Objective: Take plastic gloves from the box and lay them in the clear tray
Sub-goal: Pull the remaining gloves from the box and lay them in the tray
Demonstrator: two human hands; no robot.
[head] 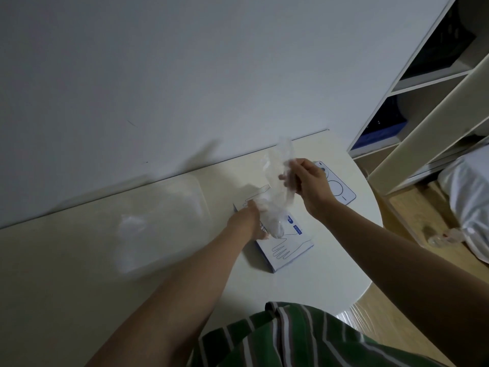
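Note:
A white glove box [284, 247] with blue hand drawings lies flat on the pale table. My left hand [250, 221] rests on the box's left part, at its opening. My right hand [308, 181] is raised above the box and pinches a clear plastic glove [275, 186], which stretches from the box opening up past my fingers. The clear tray [158, 221] lies to the left of the box, with a crumpled clear glove [132, 223] inside it.
A white phone [336, 185] lies face down behind my right hand near the table's rounded edge. The wall runs along the table's far side. A white shelf unit [423, 88] and bedding [465, 197] stand to the right, over a wooden floor.

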